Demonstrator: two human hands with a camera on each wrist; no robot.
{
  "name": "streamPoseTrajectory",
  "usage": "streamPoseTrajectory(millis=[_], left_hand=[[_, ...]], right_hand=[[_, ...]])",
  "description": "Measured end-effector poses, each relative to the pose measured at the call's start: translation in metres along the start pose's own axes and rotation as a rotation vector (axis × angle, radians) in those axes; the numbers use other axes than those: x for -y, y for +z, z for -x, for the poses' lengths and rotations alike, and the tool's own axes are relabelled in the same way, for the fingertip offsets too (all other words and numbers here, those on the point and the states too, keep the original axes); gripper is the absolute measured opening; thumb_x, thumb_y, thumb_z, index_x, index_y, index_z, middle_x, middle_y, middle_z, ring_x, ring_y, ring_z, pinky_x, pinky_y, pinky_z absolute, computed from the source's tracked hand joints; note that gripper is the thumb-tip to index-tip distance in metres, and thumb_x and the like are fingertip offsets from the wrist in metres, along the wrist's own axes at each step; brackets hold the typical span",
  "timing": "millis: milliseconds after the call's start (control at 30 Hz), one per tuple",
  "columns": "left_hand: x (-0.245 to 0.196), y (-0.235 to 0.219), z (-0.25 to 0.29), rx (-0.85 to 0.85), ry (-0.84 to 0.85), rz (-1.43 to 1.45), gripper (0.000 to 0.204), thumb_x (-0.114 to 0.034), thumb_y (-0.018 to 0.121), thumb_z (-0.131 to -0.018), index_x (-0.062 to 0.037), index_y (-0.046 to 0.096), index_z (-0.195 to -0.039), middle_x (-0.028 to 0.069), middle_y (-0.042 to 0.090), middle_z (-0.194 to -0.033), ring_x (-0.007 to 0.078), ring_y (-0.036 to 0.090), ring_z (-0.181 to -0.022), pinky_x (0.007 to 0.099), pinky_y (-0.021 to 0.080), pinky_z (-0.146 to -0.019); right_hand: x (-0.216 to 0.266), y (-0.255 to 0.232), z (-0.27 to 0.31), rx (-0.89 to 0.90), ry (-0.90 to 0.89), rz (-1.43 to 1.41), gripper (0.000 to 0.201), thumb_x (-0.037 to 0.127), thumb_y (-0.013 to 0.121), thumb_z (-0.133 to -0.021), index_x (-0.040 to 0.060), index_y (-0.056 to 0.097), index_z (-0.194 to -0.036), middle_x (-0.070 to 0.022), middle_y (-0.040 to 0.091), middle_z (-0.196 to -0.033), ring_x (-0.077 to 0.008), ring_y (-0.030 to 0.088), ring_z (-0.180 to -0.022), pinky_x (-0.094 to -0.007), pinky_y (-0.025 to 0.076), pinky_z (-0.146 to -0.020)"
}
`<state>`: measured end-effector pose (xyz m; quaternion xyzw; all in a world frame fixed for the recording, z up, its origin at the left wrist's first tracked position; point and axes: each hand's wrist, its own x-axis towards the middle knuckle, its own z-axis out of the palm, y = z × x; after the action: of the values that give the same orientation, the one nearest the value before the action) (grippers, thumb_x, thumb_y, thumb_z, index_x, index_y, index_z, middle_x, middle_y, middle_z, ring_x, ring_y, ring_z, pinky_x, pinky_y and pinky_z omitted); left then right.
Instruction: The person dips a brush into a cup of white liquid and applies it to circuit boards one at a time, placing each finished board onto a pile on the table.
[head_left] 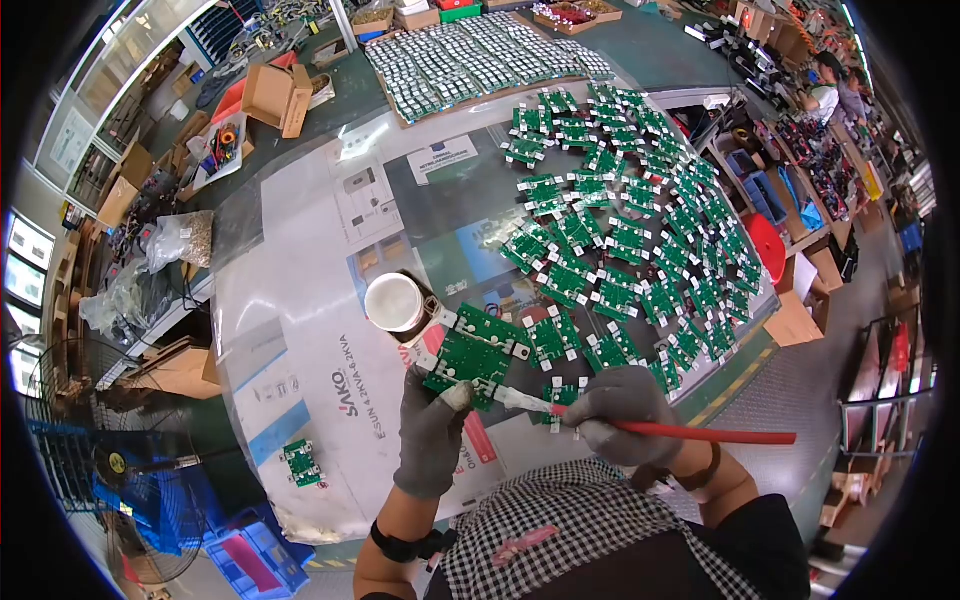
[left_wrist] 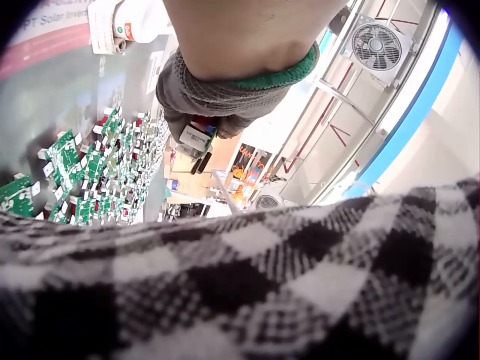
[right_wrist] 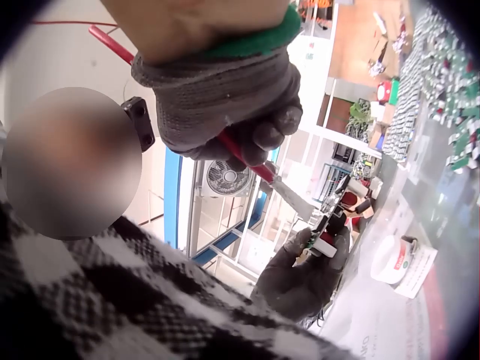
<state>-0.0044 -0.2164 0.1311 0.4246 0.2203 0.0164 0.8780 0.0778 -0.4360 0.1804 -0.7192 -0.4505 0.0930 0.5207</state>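
My gloved left hand pinches the near edge of a green circuit board, thumb on top, and holds it above the table. The gloved right hand grips a red-handled brush; its pale bristles are at the board's lower right corner. In the right wrist view the brush points toward the board in the left hand. A white tub stands just beyond the board. In the left wrist view the hand hides most of what it holds.
Many green boards lie spread over the right half of the table, with dense rows of more boards at the back. One board lies alone at the near left. A cardboard box and plastic bags are at the left.
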Motion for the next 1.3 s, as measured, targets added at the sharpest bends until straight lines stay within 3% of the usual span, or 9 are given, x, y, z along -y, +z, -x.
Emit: streamPoseTrajectory(millis=[233,633,733,833,1000,1133,1167,1233,1300], left_hand=[[0.003,-0.009,0.000,-0.028,-0.036,0.044,0.045,-0.007,0.062,-0.083,-0.0013,0.041,-0.122,0.0111,0.057,-0.111,0.0201,0.059,-0.101,0.0350,0.049,-0.089],[0.002,-0.008,-0.005,-0.021,-0.032,0.055,0.044,-0.006,0.059,-0.084,-0.0025,0.041,-0.124,0.0118,0.057,-0.115,0.0214,0.060,-0.101,0.0348,0.051,-0.087],[-0.001,-0.008,-0.010,-0.067,-0.030,-0.009,0.047,-0.010,0.057,-0.081,0.0009,0.042,-0.125,0.0141,0.057,-0.118,0.0229,0.057,-0.110,0.0345,0.045,-0.098],[0.011,-0.021,-0.030,-0.026,0.041,-0.034,0.039,-0.004,0.056,-0.085,-0.0035,0.042,-0.122,0.0094,0.056,-0.115,0.0192,0.058,-0.103,0.0325,0.049,-0.089],[0.067,-0.053,-0.133,-0.082,-0.036,0.047,0.031,-0.004,0.057,-0.088,-0.0074,0.044,-0.115,0.0055,0.058,-0.105,0.0143,0.059,-0.091,0.0283,0.051,-0.075],[0.107,-0.035,-0.281,-0.295,0.131,0.209,0.039,-0.001,0.060,-0.084,-0.0063,0.046,-0.119,0.0062,0.060,-0.103,0.0140,0.060,-0.082,0.0279,0.050,-0.068],[0.135,-0.048,-0.326,-0.199,0.336,-0.062,0.043,-0.002,0.061,-0.082,-0.0056,0.045,-0.122,0.0073,0.060,-0.103,0.0149,0.060,-0.080,0.0285,0.050,-0.067],[0.137,-0.047,-0.377,-0.129,0.253,-0.278,0.048,-0.003,0.062,-0.080,-0.0040,0.043,-0.124,0.0092,0.061,-0.102,0.0165,0.060,-0.079,0.0294,0.049,-0.065],[0.127,-0.028,-0.404,-0.185,-0.109,-0.234,0.045,-0.004,0.062,-0.080,-0.0018,0.046,-0.122,0.0106,0.061,-0.100,0.0167,0.060,-0.080,0.0293,0.049,-0.065]], right_hand=[[-0.008,-0.011,-0.001,-0.200,0.055,-0.001,0.013,0.004,0.055,-0.073,0.0022,0.064,-0.082,-0.0085,0.059,-0.061,-0.0211,0.058,-0.050,-0.0321,0.045,-0.048],[-0.020,-0.009,-0.005,-0.188,0.159,-0.131,0.013,0.005,0.054,-0.076,-0.0007,0.064,-0.080,-0.0087,0.058,-0.061,-0.0166,0.056,-0.048,-0.0309,0.044,-0.048],[-0.035,-0.005,0.000,-0.184,0.273,-0.251,0.014,0.005,0.052,-0.077,-0.0013,0.065,-0.081,-0.0073,0.058,-0.061,-0.0134,0.054,-0.049,-0.0287,0.043,-0.048],[-0.038,-0.014,0.006,-0.178,0.388,-0.206,0.016,0.005,0.052,-0.078,-0.0023,0.065,-0.083,-0.0043,0.058,-0.062,-0.0095,0.053,-0.050,-0.0269,0.042,-0.048],[-0.042,-0.025,0.004,-0.383,0.538,-0.287,0.017,0.003,0.052,-0.077,-0.0027,0.067,-0.084,-0.0021,0.058,-0.062,-0.0079,0.055,-0.058,-0.0252,0.043,-0.051],[-0.042,-0.026,0.010,-0.501,0.616,-0.255,0.019,0.001,0.049,-0.075,-0.0035,0.067,-0.079,-0.0057,0.062,-0.065,-0.0093,0.055,-0.058,-0.0251,0.043,-0.052],[-0.047,-0.028,0.013,-0.502,0.541,-0.234,0.018,-0.002,0.047,-0.075,-0.0032,0.064,-0.079,-0.0074,0.059,-0.062,-0.0096,0.053,-0.050,-0.0229,0.044,-0.047],[-0.046,-0.027,0.012,-0.586,0.601,-0.262,0.016,0.000,0.048,-0.074,-0.0030,0.064,-0.077,-0.0083,0.057,-0.059,-0.0108,0.051,-0.049,-0.0230,0.042,-0.046],[-0.043,-0.028,0.005,-0.619,0.594,-0.224,0.015,0.003,0.048,-0.074,-0.0025,0.062,-0.077,-0.0079,0.055,-0.057,-0.0125,0.049,-0.047,-0.0245,0.040,-0.045]])
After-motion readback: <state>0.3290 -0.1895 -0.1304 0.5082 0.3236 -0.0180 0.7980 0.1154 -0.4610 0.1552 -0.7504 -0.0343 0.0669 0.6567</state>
